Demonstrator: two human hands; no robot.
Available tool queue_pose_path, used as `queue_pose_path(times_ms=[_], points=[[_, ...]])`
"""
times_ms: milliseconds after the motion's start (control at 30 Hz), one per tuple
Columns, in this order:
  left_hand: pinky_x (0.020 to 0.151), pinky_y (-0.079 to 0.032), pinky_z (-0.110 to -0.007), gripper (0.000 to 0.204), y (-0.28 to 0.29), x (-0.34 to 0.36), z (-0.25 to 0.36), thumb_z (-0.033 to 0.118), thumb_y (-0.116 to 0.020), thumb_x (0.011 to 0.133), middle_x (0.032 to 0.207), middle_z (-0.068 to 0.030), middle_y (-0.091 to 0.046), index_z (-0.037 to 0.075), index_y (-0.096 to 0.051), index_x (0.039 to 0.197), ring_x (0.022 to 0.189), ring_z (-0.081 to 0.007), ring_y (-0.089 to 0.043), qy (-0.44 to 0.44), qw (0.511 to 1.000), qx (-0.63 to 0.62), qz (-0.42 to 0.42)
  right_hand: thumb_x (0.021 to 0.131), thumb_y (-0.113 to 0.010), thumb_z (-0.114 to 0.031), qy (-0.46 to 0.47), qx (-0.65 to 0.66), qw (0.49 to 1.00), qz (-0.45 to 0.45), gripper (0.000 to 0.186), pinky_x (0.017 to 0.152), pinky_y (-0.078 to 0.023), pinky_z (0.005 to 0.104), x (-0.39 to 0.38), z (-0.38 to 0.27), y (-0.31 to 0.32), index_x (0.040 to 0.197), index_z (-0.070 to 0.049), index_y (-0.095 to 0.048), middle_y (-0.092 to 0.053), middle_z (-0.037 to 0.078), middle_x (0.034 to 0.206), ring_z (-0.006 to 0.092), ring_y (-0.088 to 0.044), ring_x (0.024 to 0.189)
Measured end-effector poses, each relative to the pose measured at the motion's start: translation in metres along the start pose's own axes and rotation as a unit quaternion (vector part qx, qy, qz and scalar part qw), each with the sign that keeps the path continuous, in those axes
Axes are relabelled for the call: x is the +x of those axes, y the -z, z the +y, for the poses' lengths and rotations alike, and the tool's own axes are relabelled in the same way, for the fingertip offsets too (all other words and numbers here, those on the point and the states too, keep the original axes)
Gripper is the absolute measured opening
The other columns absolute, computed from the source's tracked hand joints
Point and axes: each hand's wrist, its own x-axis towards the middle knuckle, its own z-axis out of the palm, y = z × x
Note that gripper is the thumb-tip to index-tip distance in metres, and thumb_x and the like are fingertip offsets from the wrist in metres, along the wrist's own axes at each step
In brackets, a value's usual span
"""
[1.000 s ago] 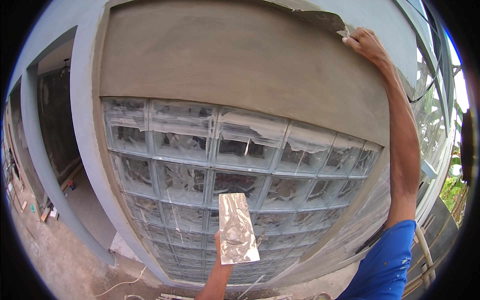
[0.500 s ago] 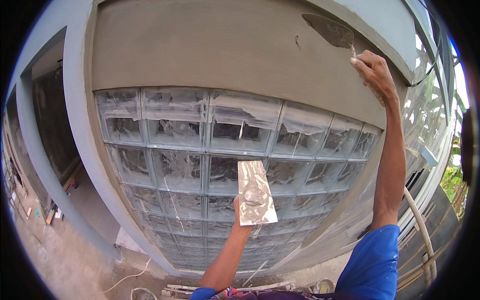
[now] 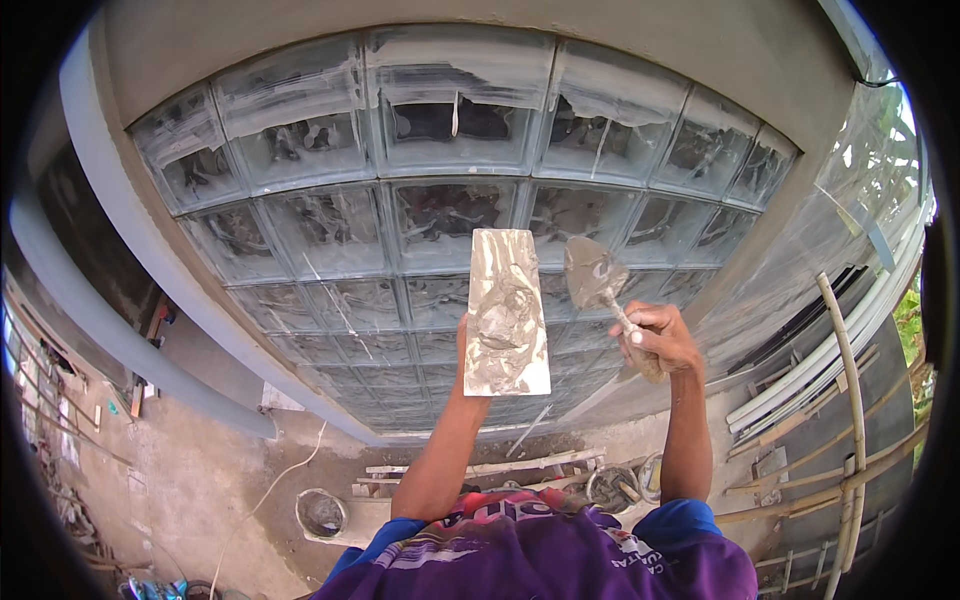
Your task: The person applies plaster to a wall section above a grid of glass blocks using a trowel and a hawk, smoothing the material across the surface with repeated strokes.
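Observation:
My left hand (image 3: 462, 342) holds up a rectangular mortar board (image 3: 537, 378) from beneath, and most of its fingers are hidden behind the board. A wet grey lump of mortar (image 3: 507, 318) is spread over the board's top. Just right of the board, my right hand (image 3: 662, 340) is closed round the handle of a pointed trowel (image 3: 594, 272), its blade smeared grey and tipped up. Beyond both hands stands a glass block wall (image 3: 455, 205), with pale smears across its top row.
Grey plaster (image 3: 300, 35) borders the glass blocks above. On the ground below sit a bucket (image 3: 322, 513) and wooden poles (image 3: 500, 466). Bamboo poles (image 3: 850, 380) and white pipes (image 3: 790, 390) lie at the right. A light-coloured column (image 3: 150, 335) stands left.
My right hand has brought the trowel down from the upper plaster to beside the board. The view has tipped downward, showing more ground. Both hands keep their holds.

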Motion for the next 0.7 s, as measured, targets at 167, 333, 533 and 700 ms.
queue_pose_path(times_ms=[167, 333, 533, 700], points=[[0.063, -0.058, -0.042, 0.031, 0.015, -0.018, -0.001, 0.017, -0.047, 0.09, 0.094, -0.0186, -0.06, -0.006, -0.051, 0.109, 0.077, -0.0289, -0.065, 0.017, 0.995, 0.091, 0.023, 0.082, -0.065, -0.017, -0.232, 0.146, 0.948, -0.163, 0.03, 0.045, -0.045, 0.0253, 0.011, 0.031, 0.0, 0.089, 0.012, -0.063, -0.059, 0.009, 0.069, 0.0131, -0.055, 0.053], [0.074, -0.055, -0.037, 0.033, 0.041, -0.031, 0.017, 0.013, -0.048, 0.092, 0.108, -0.0132, -0.057, 0.003, -0.046, 0.123, 0.093, -0.0243, -0.061, 0.038, 0.999, 0.019, 0.002, 0.083, -0.065, -0.022, -0.321, 0.043, 0.917, -0.233, 0.029, 0.047, -0.043, 0.0249, 0.003, 0.05, 0.039, 0.089, 0.007, -0.065, -0.06, 0.006, 0.068, 0.0113, -0.055, 0.055], [0.074, -0.054, -0.047, 0.039, 0.095, -0.046, 0.05, 0.027, -0.045, 0.09, 0.106, -0.0174, -0.06, 0.001, -0.05, 0.119, 0.09, -0.0322, -0.062, 0.002, 1.0, 0.02, -0.007, 0.079, -0.067, -0.021, -0.104, -0.217, 0.965, -0.107, 0.027, 0.052, -0.045, 0.027, -0.007, -0.026, 0.043, 0.092, 0.003, -0.065, -0.059, 0.005, 0.068, 0.0103, -0.056, 0.058], [0.074, -0.054, -0.047, 0.039, 0.093, -0.06, 0.06, 0.027, -0.045, 0.09, 0.107, -0.0173, -0.06, 0.001, -0.05, 0.119, 0.09, -0.0321, -0.062, -0.028, 0.999, 0.021, 0.013, 0.083, -0.06, -0.013, 0.138, -0.263, 0.953, 0.054, 0.02, 0.051, -0.048, 0.0274, 0.046, -0.154, 0.014, 0.091, 0.004, -0.062, -0.055, 0.003, 0.061, 0.0105, -0.056, 0.052]])
